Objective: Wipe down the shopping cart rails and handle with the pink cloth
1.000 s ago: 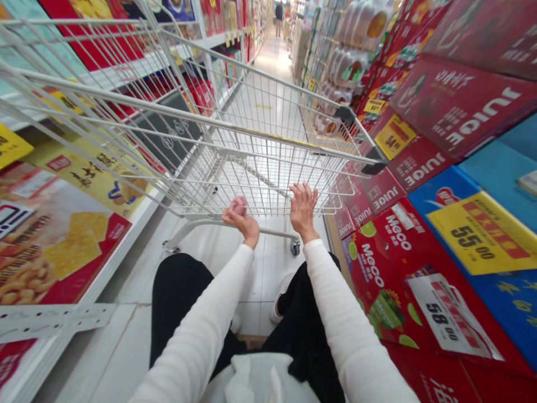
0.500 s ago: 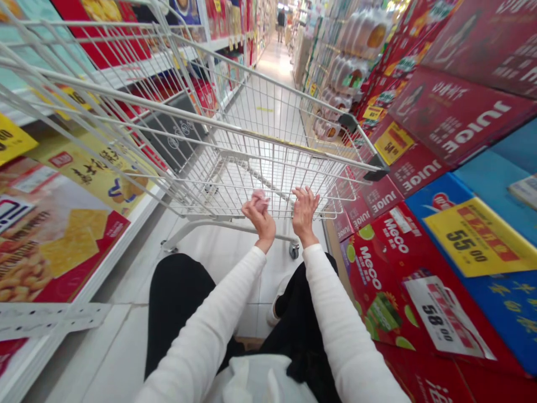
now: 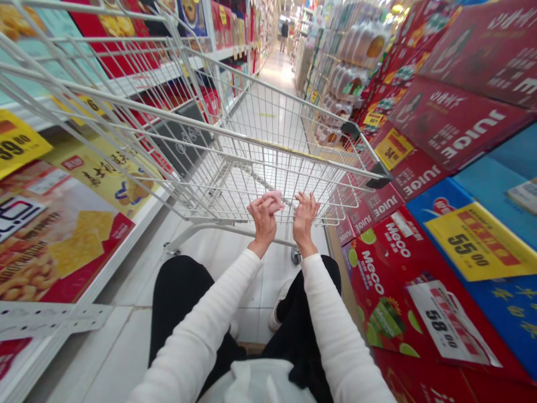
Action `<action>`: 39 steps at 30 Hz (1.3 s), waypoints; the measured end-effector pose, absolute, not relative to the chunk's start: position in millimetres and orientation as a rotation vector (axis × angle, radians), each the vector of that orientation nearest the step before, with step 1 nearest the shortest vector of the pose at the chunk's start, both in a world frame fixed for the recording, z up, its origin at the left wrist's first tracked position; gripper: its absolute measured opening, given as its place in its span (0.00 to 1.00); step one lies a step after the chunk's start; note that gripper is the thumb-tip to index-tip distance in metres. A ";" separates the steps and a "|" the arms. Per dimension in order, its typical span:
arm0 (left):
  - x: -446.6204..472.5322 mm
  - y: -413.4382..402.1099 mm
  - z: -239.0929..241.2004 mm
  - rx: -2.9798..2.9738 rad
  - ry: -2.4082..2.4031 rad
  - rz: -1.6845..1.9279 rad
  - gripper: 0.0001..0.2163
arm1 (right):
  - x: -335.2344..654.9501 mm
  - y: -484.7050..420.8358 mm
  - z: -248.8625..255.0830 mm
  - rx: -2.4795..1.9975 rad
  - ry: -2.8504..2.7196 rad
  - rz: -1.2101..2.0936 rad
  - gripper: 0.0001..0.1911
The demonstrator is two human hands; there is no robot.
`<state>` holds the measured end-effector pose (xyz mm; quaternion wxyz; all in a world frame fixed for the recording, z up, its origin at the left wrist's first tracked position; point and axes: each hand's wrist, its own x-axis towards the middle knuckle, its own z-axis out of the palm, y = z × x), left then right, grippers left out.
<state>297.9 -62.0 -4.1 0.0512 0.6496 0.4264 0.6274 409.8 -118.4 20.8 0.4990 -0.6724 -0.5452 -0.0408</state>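
Note:
I crouch behind a white wire shopping cart in a store aisle. My left hand is closed round a small pink cloth and holds it against the low rear wire of the cart basket. My right hand is just beside it, fingers curled over the same wire near the cart's back right corner. The basket holds nothing that I can see.
Red MeCo and juice cartons with yellow price tags are stacked close on the right. Shelves of biscuit boxes line the left. The white tiled aisle runs ahead, with a person far off.
My left hand has slid to the right along the cart's rear wire with the pink cloth, ending close beside my right hand. The right hand has curled its fingers onto the wire.

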 end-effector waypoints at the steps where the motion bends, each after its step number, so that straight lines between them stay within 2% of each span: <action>1: 290.6 -59.0 -0.2 1.944 1.323 1.941 0.13 | 407.8 -119.8 23.6 -1.640 -1.305 -0.105 0.27; 5: 242.0 -25.9 43.8 1.682 1.543 2.102 0.13 | 389.9 -122.1 46.7 -1.659 -1.222 -0.303 0.22; 9: 227.3 -4.7 83.2 1.807 1.452 2.085 0.12 | 365.9 -113.7 84.0 -1.645 -1.260 -0.531 0.22; 13: 242.7 -15.7 62.7 1.954 1.370 2.037 0.12 | 353.9 -101.4 108.9 -1.682 -1.402 -0.551 0.24; 17: 235.8 -26.4 32.6 2.163 1.250 1.891 0.15 | 354.1 -97.9 113.2 -1.707 -1.406 -0.559 0.24; 19: 225.8 -22.7 39.9 2.189 1.223 1.890 0.14 | 354.5 -98.3 112.5 -1.714 -1.397 -0.562 0.24; 24: 219.8 -1.7 97.4 1.986 1.377 2.172 0.13 | 351.2 -98.7 109.6 -1.733 -1.379 -0.581 0.25; 26: 228.6 -1.4 102.2 2.050 1.338 2.173 0.13 | 350.1 -99.1 108.1 -1.728 -1.368 -0.591 0.25; 33: 242.0 -28.5 46.6 2.419 1.054 1.942 0.14 | 357.8 -101.2 102.6 -1.680 -1.385 -0.623 0.26; 39: 234.8 -13.6 110.7 2.036 1.273 2.185 0.14 | 358.2 -100.7 100.5 -1.676 -1.372 -0.656 0.27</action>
